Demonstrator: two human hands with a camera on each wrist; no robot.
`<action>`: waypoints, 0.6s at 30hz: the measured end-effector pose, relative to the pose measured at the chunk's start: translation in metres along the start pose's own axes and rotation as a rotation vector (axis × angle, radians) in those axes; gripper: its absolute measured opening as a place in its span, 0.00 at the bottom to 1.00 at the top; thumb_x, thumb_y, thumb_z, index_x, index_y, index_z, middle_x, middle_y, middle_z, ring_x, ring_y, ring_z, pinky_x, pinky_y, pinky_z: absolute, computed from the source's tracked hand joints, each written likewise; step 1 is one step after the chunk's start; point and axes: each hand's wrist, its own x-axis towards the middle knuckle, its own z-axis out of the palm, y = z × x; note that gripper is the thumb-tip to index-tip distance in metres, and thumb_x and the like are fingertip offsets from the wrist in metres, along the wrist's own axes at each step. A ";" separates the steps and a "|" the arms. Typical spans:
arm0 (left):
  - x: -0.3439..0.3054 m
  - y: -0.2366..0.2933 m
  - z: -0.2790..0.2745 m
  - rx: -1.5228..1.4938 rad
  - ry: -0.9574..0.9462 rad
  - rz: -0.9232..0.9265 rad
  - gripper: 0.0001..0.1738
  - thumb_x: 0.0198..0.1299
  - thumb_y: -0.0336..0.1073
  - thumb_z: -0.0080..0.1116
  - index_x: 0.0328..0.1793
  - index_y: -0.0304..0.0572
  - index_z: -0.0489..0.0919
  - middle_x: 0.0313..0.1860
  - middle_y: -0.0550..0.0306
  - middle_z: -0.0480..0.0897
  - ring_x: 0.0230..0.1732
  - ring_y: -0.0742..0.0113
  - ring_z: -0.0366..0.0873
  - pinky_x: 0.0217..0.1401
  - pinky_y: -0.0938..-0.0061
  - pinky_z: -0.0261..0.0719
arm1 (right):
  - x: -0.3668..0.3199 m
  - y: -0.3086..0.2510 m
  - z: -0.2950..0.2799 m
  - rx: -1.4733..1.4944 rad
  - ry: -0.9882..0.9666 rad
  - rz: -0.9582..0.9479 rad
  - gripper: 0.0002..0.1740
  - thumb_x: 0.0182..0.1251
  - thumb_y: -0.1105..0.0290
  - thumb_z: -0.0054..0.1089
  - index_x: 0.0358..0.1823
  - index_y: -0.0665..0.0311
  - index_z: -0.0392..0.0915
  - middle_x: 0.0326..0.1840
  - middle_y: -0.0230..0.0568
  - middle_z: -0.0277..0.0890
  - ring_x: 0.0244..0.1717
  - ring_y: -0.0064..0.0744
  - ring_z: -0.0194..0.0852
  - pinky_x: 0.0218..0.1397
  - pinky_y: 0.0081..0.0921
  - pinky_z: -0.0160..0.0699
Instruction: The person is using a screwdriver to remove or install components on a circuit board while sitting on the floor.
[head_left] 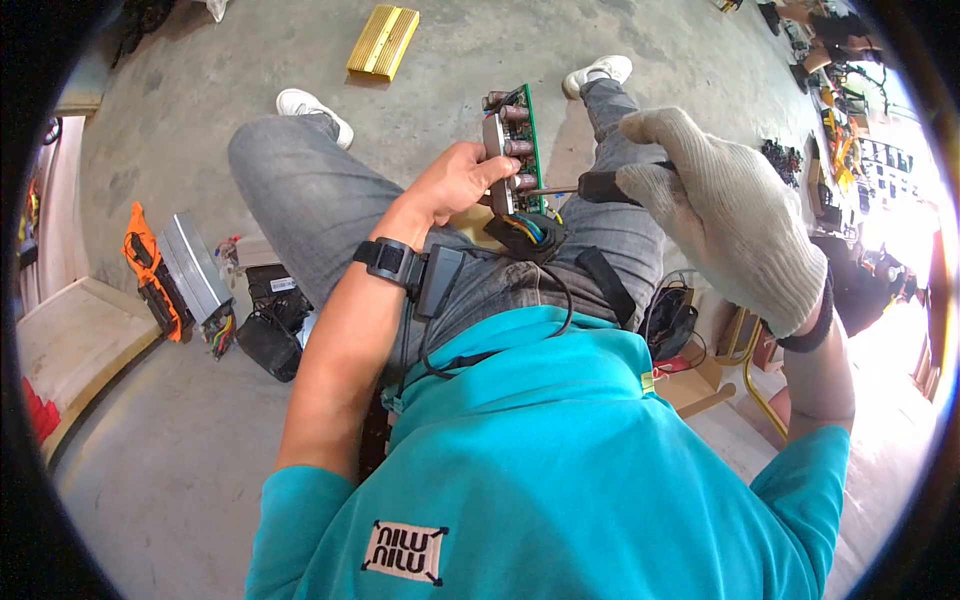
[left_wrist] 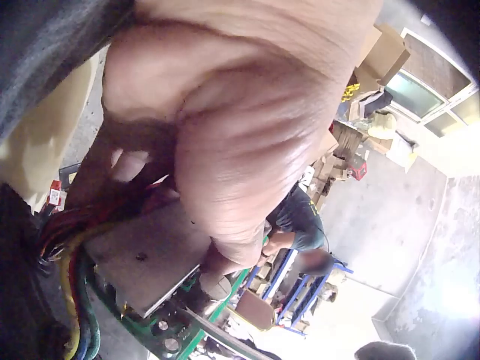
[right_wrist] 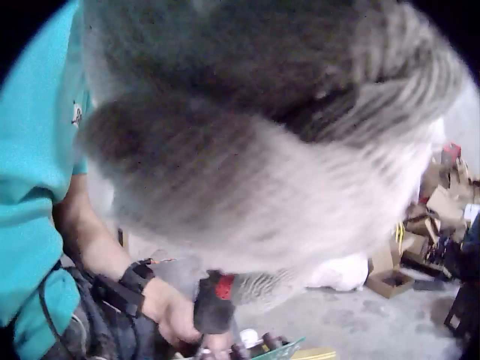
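Observation:
My bare left hand (head_left: 458, 185) grips a green circuit board (head_left: 531, 140) by the grey metal plate (left_wrist: 150, 255) along its side. Brown cylindrical capacitors (head_left: 515, 147) stand in a row on the board. From its near end hang coloured wires (head_left: 535, 232), yellow, blue and dark. My right hand (head_left: 735, 205), in a pale knitted glove, holds a screwdriver (head_left: 600, 187) by its black handle. The shaft points left, its tip in among the parts at the board's near end. In the right wrist view, the glove hides most of the work.
A gold finned metal case (head_left: 383, 42) lies on the concrete floor ahead. Left on the floor are a silver case (head_left: 192, 262), an orange-and-black item (head_left: 152, 265) and a black bag (head_left: 272, 325). An open cardboard box (head_left: 695, 385) sits at the right. A cable runs across my lap.

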 end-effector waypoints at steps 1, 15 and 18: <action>0.000 0.002 0.000 -0.005 0.005 -0.026 0.20 0.72 0.39 0.57 0.60 0.30 0.81 0.47 0.53 0.86 0.48 0.68 0.84 0.53 0.72 0.83 | 0.000 0.000 -0.002 0.014 -0.001 0.012 0.31 0.56 0.76 0.72 0.62 0.59 0.73 0.57 0.47 0.78 0.57 0.47 0.82 0.54 0.39 0.82; 0.003 -0.002 0.000 -0.004 0.007 -0.004 0.19 0.71 0.39 0.57 0.61 0.33 0.81 0.47 0.55 0.87 0.49 0.68 0.85 0.53 0.71 0.84 | -0.003 -0.001 0.002 0.000 0.020 -0.010 0.26 0.61 0.75 0.68 0.61 0.57 0.73 0.50 0.42 0.82 0.54 0.52 0.83 0.52 0.41 0.84; -0.001 0.001 0.003 -0.020 0.021 -0.009 0.20 0.71 0.40 0.58 0.60 0.33 0.81 0.47 0.55 0.87 0.47 0.69 0.84 0.53 0.72 0.83 | -0.009 0.006 0.002 0.114 0.144 -0.239 0.26 0.61 0.75 0.68 0.62 0.57 0.73 0.49 0.45 0.81 0.53 0.53 0.83 0.50 0.41 0.84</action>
